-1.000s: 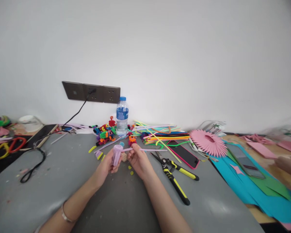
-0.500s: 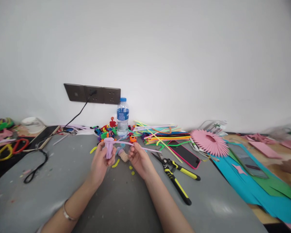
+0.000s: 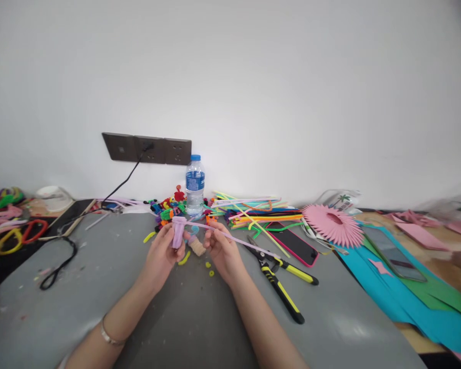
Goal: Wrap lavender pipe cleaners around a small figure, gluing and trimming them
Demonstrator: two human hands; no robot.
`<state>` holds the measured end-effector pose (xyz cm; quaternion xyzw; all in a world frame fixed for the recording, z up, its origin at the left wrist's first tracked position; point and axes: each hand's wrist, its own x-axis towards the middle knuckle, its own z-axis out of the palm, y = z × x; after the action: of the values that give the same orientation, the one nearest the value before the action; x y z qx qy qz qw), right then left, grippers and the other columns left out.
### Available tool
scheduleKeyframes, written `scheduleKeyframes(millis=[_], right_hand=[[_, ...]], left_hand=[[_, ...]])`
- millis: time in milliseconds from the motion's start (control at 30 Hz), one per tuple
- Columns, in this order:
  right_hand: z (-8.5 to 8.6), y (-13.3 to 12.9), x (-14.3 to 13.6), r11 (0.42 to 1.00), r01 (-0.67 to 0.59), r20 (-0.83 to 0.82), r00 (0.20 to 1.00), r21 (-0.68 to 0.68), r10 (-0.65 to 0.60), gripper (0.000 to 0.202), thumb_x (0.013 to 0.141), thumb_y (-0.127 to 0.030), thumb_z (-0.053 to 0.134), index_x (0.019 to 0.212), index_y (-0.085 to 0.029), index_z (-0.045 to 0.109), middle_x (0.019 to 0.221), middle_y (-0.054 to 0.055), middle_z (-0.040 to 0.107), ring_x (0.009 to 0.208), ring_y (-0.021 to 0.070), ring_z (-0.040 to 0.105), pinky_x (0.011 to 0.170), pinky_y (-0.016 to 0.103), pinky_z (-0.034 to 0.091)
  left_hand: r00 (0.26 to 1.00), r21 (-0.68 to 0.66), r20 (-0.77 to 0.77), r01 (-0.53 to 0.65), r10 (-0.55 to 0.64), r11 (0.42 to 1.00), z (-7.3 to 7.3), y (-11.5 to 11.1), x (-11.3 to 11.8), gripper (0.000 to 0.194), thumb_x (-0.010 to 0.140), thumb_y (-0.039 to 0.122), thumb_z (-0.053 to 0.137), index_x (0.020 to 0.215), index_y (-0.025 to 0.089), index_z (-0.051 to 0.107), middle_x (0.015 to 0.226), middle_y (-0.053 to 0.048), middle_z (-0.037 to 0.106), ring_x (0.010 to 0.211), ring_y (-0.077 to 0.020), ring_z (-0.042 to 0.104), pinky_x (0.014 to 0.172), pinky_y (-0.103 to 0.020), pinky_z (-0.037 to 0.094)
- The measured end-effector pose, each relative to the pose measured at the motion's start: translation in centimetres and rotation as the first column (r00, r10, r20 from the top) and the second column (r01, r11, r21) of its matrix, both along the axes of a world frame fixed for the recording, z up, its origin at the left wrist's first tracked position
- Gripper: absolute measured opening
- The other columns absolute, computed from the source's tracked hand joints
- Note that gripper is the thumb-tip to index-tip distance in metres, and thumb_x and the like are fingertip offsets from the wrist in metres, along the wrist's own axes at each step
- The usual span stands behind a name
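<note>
My left hand (image 3: 162,258) is closed round a bundle of folded lilac pipe cleaners (image 3: 177,233), held upright above the mat. From the top of the bundle a single lilac pipe cleaner strand (image 3: 249,245) stretches to the right. My right hand (image 3: 223,252) pinches that strand between thumb and fingers, and its free end runs out past the hand over the pliers. Between and behind my hands lies a small beige and lilac piece (image 3: 196,246). Short yellow bits (image 3: 184,258) are on the mat close by.
Black-and-yellow pliers (image 3: 278,277) and a pink-edged phone (image 3: 294,246) lie to the right. A water bottle (image 3: 194,187) stands by the wall, beside loose pipe cleaners (image 3: 261,215). Scissors (image 3: 21,238) and a black cable (image 3: 61,264) are left. Other people's hands show at both edges.
The lilac bundle has shifted slightly right and turned a little in my left hand. More of the strand now extends beyond my right hand, which still pinches it.
</note>
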<state>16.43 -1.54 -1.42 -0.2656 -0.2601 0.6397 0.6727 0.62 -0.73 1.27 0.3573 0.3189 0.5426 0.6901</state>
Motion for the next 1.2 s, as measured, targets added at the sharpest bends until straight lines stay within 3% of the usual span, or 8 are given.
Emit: scheduleKeyframes(millis=[133,300,433,567,667,800,1200], right_hand=[[0.0,-0.1,-0.2,1.0,-0.01,0.048,0.999,0.027,0.009,0.037,0.066,-0.04,0.086,0.094,-0.021,0.072,0.066,-0.003,0.064,0.055,0.0101,0.053,0.056,0.022,0.043],[-0.5,0.0,-0.5,0.988,0.121,0.181,0.974,0.098,-0.137,0.024,0.072,-0.037,0.083,0.072,-0.02,0.065,0.06,-0.004,0.059,0.054,0.0104,0.051,0.056,0.022,0.041],[-0.5,0.0,-0.5,0.97,0.181,0.216,0.953,0.163,-0.214,0.025,0.074,-0.035,0.081,0.069,-0.021,0.061,0.066,-0.004,0.061,0.058,0.0114,0.055,0.061,0.024,0.043],[-0.4,-0.1,-0.5,0.97,0.184,0.21,0.954,0.161,-0.216,0.024,0.074,-0.034,0.08,0.069,-0.021,0.061,0.071,-0.003,0.062,0.06,0.0117,0.056,0.064,0.025,0.044],[-0.3,-0.1,-0.5,0.976,0.163,0.204,0.96,0.143,-0.19,0.024,0.074,-0.035,0.081,0.069,-0.02,0.064,0.072,-0.002,0.063,0.062,0.0115,0.056,0.064,0.025,0.044],[-0.1,-0.2,-0.6,0.993,0.082,0.135,0.986,0.09,-0.094,0.028,0.068,-0.038,0.086,0.067,-0.02,0.063,0.072,-0.002,0.063,0.061,0.0109,0.055,0.062,0.023,0.044],[0.0,-0.4,-0.3,0.989,-0.145,0.009,0.989,0.025,0.145,0.032,0.066,-0.042,0.088,0.073,-0.021,0.064,0.071,-0.002,0.062,0.061,0.0124,0.057,0.057,0.024,0.05]], left_hand=[[0.995,0.003,-0.035,0.093,-0.093,0.996,-0.6,-0.2,0.0,0.045,0.078,0.046,0.078,0.105,0.017,0.057,0.085,-0.006,0.075,0.052,-0.0103,0.058,0.045,-0.019,0.043],[0.976,-0.032,-0.094,0.196,-0.198,0.98,-0.8,-0.4,0.2,0.041,0.082,0.045,0.074,0.107,0.016,0.059,0.092,-0.01,0.075,0.055,-0.0127,0.062,0.043,-0.02,0.045],[0.974,-0.037,-0.126,0.187,-0.19,0.982,-0.6,-0.5,0.4,0.044,0.076,0.045,0.08,0.105,0.016,0.062,0.089,-0.006,0.071,0.058,-0.0125,0.062,0.042,-0.019,0.045],[0.965,-0.02,-0.22,0.142,-0.143,0.99,-0.8,-0.3,0.4,0.047,0.068,0.036,0.087,0.105,0.018,0.066,0.086,-0.002,0.069,0.069,-0.0154,0.066,0.051,-0.022,0.05],[0.956,-0.012,-0.269,0.119,-0.117,0.993,-1.0,-0.1,0.1,0.042,0.068,0.037,0.087,0.101,0.016,0.071,0.09,-0.005,0.071,0.074,-0.0163,0.067,0.061,-0.024,0.053],[0.948,0.003,-0.303,0.106,-0.1,0.994,-1.2,0.1,-0.2,0.043,0.065,0.04,0.088,0.098,0.015,0.075,0.088,-0.007,0.074,0.072,-0.0157,0.066,0.064,-0.024,0.052],[0.977,-0.034,-0.101,0.188,-0.19,0.982,-0.7,-0.2,-0.1,0.045,0.059,0.04,0.092,0.092,0.015,0.074,0.082,-0.008,0.077,0.064,-0.0155,0.069,0.062,-0.025,0.055]])
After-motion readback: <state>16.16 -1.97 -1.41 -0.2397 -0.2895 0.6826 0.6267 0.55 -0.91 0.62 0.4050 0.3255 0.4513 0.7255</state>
